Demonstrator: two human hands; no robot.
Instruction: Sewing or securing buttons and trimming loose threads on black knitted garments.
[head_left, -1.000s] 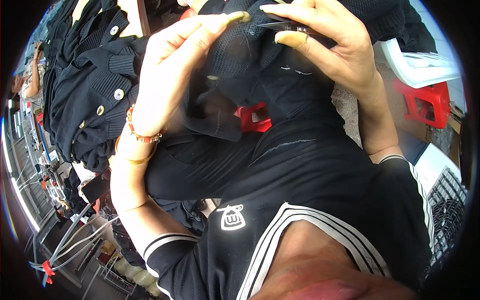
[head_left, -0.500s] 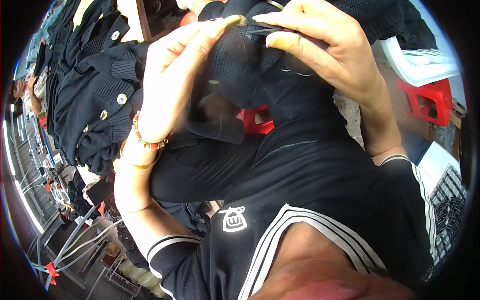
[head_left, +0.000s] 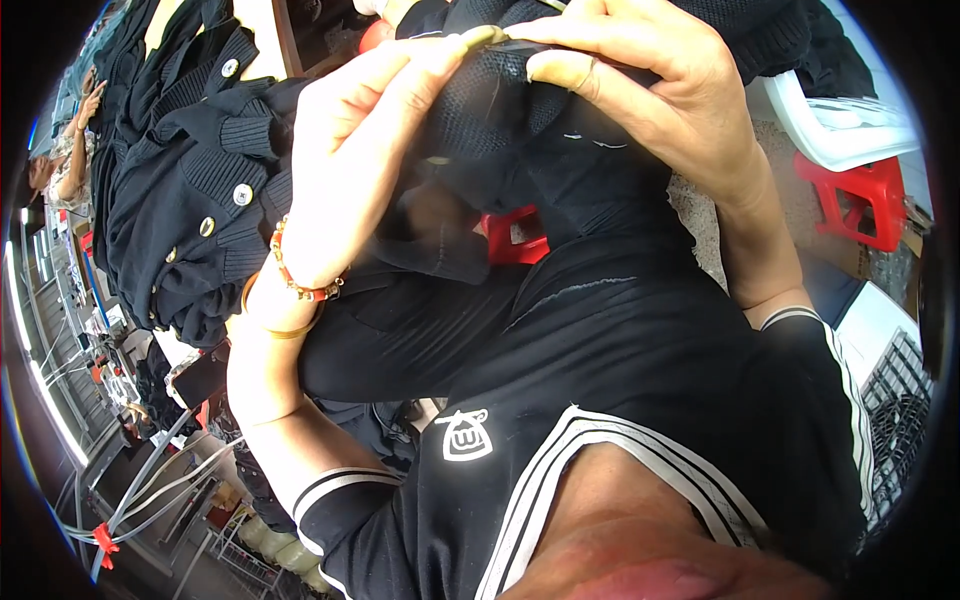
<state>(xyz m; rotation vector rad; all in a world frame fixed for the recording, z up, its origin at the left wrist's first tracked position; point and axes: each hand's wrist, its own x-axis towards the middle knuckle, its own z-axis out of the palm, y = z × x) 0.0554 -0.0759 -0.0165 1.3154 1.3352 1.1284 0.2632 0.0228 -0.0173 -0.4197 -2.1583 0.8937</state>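
The left hand has thumb and forefinger pinched together on the upper part of a dark knit garment; the fold between the fingertips is hidden. The right hand grasps a slim, dark bladed tool, its tip just beside the left fingertips and most of its body obscured by the fingers. The knit garment is raised above the lap, between both hands. Below the right thumb, light thread bits lie on dark cloth. A red object shows partly below the garment, which covers the rest. Immediately left of the left forearm, a heap of dark garments with round buttons takes up that side. Right of the right forearm stand a white plastic article and, below it, a red stool; a black lattice basket is at the lower right. At the lower left, grey cables converge at a red tie. At the far left edge, another person is partly visible beyond the heap.
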